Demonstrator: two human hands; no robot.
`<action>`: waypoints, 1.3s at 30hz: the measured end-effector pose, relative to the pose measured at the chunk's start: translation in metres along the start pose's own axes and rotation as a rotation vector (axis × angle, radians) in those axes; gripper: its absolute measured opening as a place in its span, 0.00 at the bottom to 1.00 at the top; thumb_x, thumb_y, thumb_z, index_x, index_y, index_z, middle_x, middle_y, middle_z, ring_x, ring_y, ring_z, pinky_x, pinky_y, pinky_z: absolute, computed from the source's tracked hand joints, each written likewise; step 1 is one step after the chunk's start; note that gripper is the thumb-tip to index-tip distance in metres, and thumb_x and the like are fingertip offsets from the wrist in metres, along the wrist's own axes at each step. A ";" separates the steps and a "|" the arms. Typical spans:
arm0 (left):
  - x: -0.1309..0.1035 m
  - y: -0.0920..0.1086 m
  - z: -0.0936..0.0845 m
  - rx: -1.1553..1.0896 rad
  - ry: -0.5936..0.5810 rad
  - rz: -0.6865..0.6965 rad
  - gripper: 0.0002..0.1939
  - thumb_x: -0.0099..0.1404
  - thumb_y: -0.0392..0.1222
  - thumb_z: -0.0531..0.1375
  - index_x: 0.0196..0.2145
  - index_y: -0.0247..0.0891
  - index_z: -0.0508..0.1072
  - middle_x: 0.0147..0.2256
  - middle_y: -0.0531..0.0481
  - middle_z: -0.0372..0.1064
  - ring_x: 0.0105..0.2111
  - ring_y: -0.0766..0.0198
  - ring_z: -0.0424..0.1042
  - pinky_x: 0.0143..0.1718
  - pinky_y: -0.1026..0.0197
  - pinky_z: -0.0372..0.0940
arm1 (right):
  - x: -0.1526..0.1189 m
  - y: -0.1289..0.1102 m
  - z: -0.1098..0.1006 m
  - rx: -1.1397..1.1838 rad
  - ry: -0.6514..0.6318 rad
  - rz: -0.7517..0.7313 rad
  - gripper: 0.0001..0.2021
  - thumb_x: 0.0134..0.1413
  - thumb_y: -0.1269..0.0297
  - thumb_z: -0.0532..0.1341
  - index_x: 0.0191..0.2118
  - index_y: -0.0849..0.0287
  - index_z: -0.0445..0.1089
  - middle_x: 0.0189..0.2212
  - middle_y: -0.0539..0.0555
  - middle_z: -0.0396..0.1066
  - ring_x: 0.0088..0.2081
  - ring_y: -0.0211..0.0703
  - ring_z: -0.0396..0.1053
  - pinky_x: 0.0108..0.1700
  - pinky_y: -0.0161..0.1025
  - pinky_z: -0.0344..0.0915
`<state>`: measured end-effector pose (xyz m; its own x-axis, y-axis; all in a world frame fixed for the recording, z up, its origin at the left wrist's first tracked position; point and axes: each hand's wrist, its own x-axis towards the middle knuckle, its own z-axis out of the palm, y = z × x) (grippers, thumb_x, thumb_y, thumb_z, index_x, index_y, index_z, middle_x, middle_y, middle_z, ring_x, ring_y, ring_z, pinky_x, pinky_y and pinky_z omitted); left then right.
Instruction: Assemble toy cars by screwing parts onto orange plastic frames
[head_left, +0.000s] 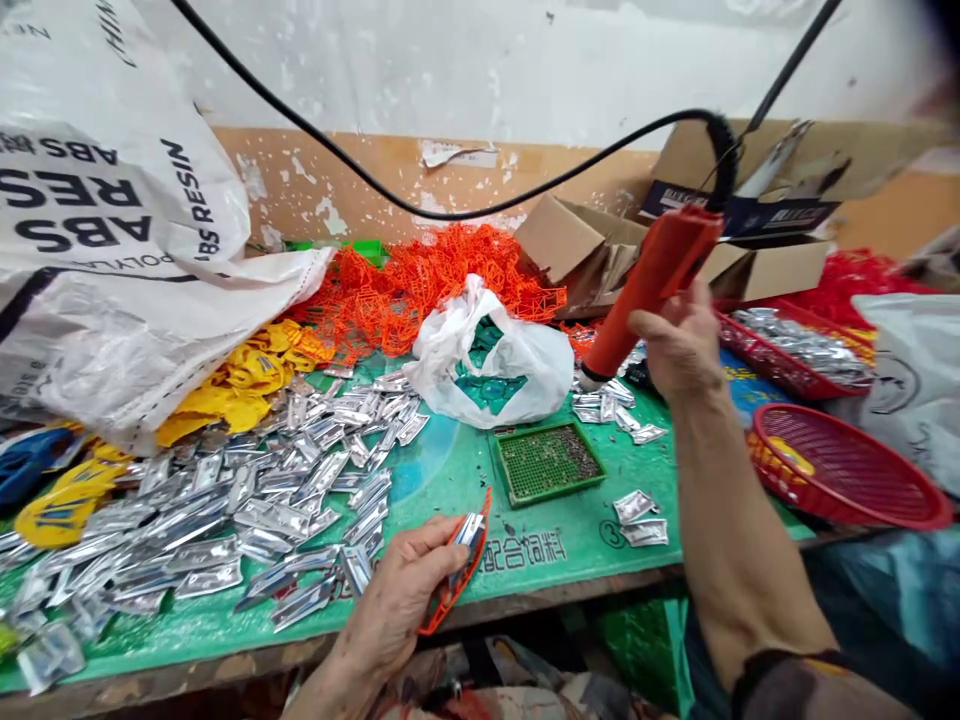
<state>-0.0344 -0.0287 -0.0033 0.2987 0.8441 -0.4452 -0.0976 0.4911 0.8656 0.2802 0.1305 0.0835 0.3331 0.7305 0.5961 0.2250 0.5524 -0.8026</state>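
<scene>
My left hand (405, 580) is closed over the table's front edge, pinching an orange plastic frame (469, 578) together with a shiny silver metal piece (470, 527). My right hand (684, 340) is wrapped round a red electric screwdriver (651, 285), which tilts with its tip down to the left. A black cable (721, 150) runs from its upper end. Between the hands lies a green tray (544, 490) of small holes, with many tiny screws in it. Close to my left hand spreads a heap of silver metal pieces (292, 500). Two more such pieces (641, 520) lie right of the tray.
Behind the tray sits a white plastic bag (442, 370) with green parts inside. Orange plastic frames (420, 280) are piled at the back. Yellow parts (247, 385) and a large white sack (127, 330) stand left. Cardboard boxes (562, 240) and red baskets (847, 490) are right.
</scene>
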 end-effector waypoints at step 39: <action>0.017 -0.004 0.013 -0.070 0.123 -0.058 0.22 0.53 0.50 0.68 0.45 0.39 0.81 0.23 0.51 0.73 0.25 0.64 0.68 0.26 0.66 0.62 | -0.083 0.001 0.076 0.244 0.001 0.326 0.12 0.35 0.65 0.69 0.31 0.58 0.70 0.24 0.46 0.68 0.24 0.38 0.66 0.30 0.42 0.67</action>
<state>-0.0169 -0.0193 -0.0111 0.1878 0.8318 -0.5223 -0.1508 0.5499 0.8215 0.1836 0.1009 0.0345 0.3519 0.8828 0.3112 -0.1167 0.3713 -0.9212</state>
